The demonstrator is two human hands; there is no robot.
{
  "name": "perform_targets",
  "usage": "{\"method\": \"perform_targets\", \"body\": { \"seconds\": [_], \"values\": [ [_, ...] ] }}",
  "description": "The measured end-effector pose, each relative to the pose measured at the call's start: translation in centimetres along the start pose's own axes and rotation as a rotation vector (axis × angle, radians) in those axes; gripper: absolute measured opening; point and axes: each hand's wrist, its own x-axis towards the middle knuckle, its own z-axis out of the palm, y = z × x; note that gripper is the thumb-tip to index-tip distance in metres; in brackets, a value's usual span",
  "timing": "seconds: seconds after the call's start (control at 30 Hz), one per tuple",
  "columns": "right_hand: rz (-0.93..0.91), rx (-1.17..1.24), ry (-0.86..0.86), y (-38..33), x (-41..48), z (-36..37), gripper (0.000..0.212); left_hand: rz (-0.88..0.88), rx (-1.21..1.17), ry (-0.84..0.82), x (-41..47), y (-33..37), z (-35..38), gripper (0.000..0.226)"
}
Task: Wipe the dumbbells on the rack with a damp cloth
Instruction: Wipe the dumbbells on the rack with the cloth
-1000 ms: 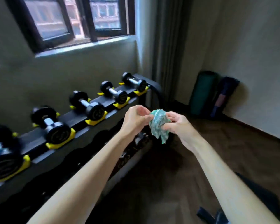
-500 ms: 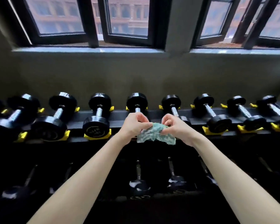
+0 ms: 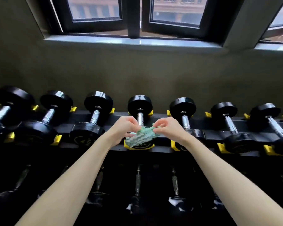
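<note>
A crumpled green cloth point(image 3: 141, 137) hangs between my hands over the near end of the middle dumbbell point(image 3: 140, 106). My left hand point(image 3: 123, 128) pinches its left edge and my right hand point(image 3: 167, 128) pinches its right edge. Several black dumbbells with chrome handles lie side by side in yellow cradles on the top tier of the black rack point(image 3: 211, 136), among them a dumbbell left of the middle point(image 3: 95, 111) and a dumbbell right of the middle point(image 3: 183, 110). The cloth and my hands hide most of the middle dumbbell's handle and near head.
A lower tier point(image 3: 137, 185) holds more dumbbells in deep shadow. Behind the rack rises a grey wall point(image 3: 137, 70) with a window sill point(image 3: 132, 41) and dark-framed windows above.
My view turned from the rack's end and the room corner to face the rack squarely. Both hands moved closer to the middle dumbbell and spread the cloth wider.
</note>
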Motion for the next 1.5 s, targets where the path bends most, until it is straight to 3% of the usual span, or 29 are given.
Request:
{"method": "perform_targets", "body": {
  "seconds": [0.13, 0.23, 0.33, 0.47, 0.57, 0.63, 0.7, 0.73, 0.83, 0.93, 1.03, 1.13, 1.23, 1.33, 1.5],
  "values": [
    [-0.001, -0.196, 0.119, 0.3, 2.0, -0.1, 0.012, 0.053, 0.218, 0.193, 1.5, -0.3, -1.7, 0.017],
    [0.033, -0.154, -0.033, 1.2, 2.8, -0.7, 0.012, 0.035, 0.295, 0.384, 2.9, -0.8, -3.0, 0.014],
    [-0.065, -0.439, -0.100, 2.2, 3.9, -0.6, 0.025, 0.047, 0.372, 0.520, 3.8, -1.5, -3.5, 0.011],
    [-0.218, -0.808, -0.086, 2.8, 5.3, -1.0, 0.018, 0.179, 0.396, 0.562, 4.7, -1.6, -3.3, 0.010],
    [-0.349, -0.735, -0.042, 3.8, 5.5, -0.9, 0.006, 0.261, 0.504, 0.592, 5.4, -2.1, -3.6, 0.011],
    [-0.202, -0.701, -0.045, 4.8, 5.9, -0.6, 0.017, 0.266, 0.605, 0.615, 6.4, -3.1, -3.5, 0.011],
    [-0.010, -0.757, -0.121, 5.8, 6.3, 0.3, 0.032, 0.178, 0.562, 0.634, 7.6, -4.4, -2.6, 0.004],
    [0.037, -0.746, -0.113, 6.1, 6.6, 0.9, 0.033, 0.119, 0.508, 0.646, 8.1, -5.1, -1.9, 0.013],
    [0.185, -0.381, 0.006, 6.1, 7.1, 3.3, 0.026, -0.066, 0.409, 0.666, 9.0, -7.7, 1.0, 0.033],
    [0.279, 0.031, -0.057, 5.8, 7.4, 5.6, 0.035, -0.299, 0.375, 0.554, 9.9, -9.8, 3.2, 0.039],
    [0.316, 0.241, 0.025, 6.7, 7.6, 7.3, 0.036, -0.357, 0.225, 0.579, 10.6, -10.2, 4.3, 0.049],
    [0.387, 0.565, 0.003, 8.6, 7.6, 7.5, 0.035, -0.208, 0.297, 0.641, 10.6, -9.8, 5.1, 0.043],
    [0.412, 0.850, -0.065, 10.3, 7.4, 6.6, 0.037, 0.112, 0.758, 0.650, 10.8, -9.2, 6.0, 0.033],
    [0.367, 1.009, -0.127, 11.5, 7.0, 5.8, 0.048, 0.378, 1.257, 0.578, 11.5, -9.2, 6.7, 0.032],
    [0.477, 1.052, -0.037, 13.6, 7.1, 6.4, 0.045, 0.665, 1.654, 0.395, 12.5, -9.5, 7.2, 0.032]
  ]
}}
